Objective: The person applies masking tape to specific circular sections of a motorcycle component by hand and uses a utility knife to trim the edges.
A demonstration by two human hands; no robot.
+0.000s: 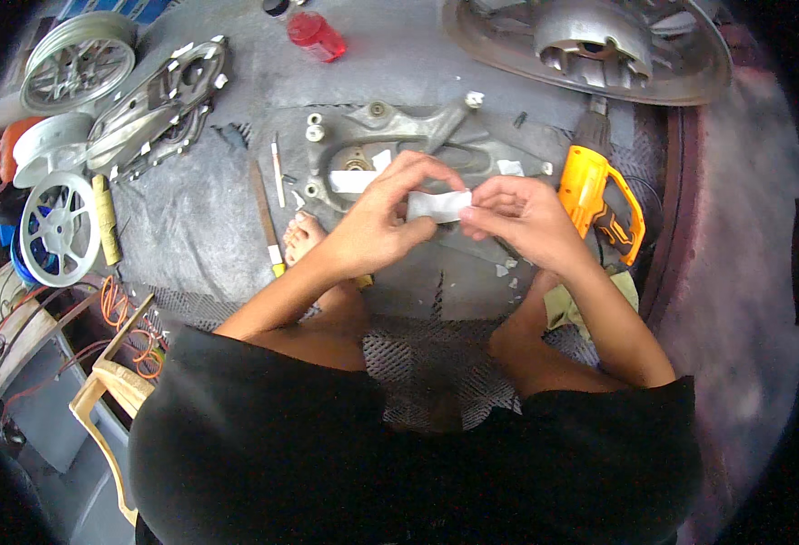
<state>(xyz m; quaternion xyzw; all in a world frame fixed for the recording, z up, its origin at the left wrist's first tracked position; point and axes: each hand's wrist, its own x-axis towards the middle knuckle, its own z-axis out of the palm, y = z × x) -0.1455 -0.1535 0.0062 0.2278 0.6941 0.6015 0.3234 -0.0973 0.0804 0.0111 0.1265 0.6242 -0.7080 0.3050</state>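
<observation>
A short strip of white paper or tape (440,206) is stretched between my two hands, above a grey cast-metal vehicle part (396,126). My left hand (379,221) grips the strip's left end, with the thumb below and the fingers curled over. At the right end, my right hand (525,216) pinches the strip between thumb and fingertips. Beneath my hands, the casting has an oval opening and carries other white pieces, among them a longer strip (353,181) and a small patch (510,167). My left hand hides part of the casting.
A yellow heat gun (583,180) lies right of the casting. Farther back are a large metal wheel (597,41) and a red bottle (316,37). At left are a flat file (264,208), a thin knife (277,170), another casting (167,112) and a spoked wheel (60,229).
</observation>
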